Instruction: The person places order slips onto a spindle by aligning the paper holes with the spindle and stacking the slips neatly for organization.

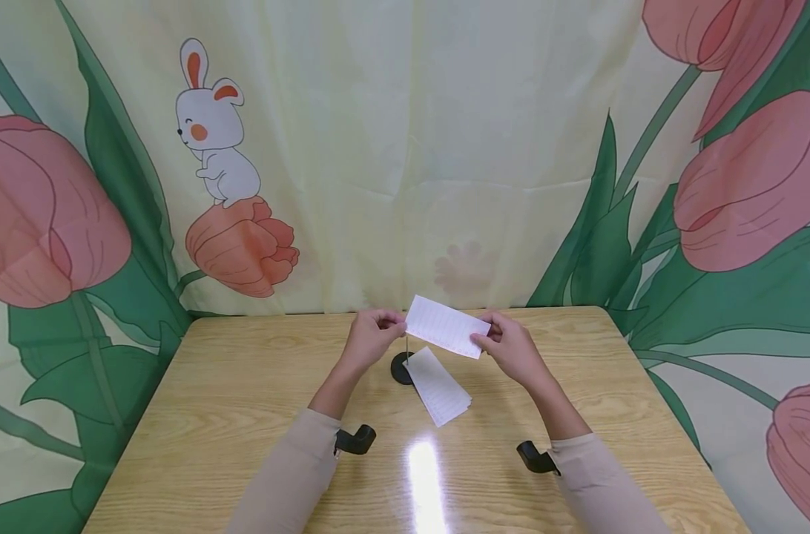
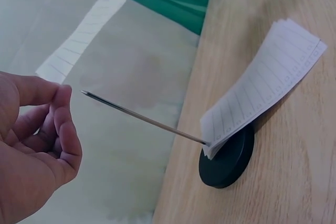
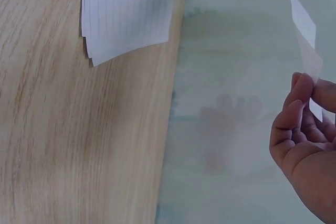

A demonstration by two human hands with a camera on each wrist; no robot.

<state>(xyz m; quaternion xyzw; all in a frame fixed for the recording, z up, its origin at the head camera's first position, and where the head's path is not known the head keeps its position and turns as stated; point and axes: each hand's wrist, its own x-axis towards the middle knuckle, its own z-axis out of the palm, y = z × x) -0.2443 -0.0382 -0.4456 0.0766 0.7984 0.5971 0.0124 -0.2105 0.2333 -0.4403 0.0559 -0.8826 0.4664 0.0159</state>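
Note:
A lined paper slip [image 1: 447, 327] is stretched between both hands above the table. My left hand [image 1: 373, 343] pinches its left corner between thumb and forefinger, close to the tip of a thin metal spike [image 2: 144, 118]. My right hand [image 1: 510, 347] pinches the slip's right end. The spike rises from a round black base [image 2: 227, 158] on the table. Several lined slips [image 2: 265, 82] are stacked on the spike at its foot, fanned a little and slanting off the base toward the front right. In the right wrist view the held slip [image 3: 304, 24] appears nearly edge-on.
The wooden table [image 1: 245, 400] has its back edge just behind the spike base. Behind it hangs a curtain [image 1: 472, 148] printed with tulips and a rabbit. Black wrist mounts [image 1: 355, 440] stick out from both sleeves over the table.

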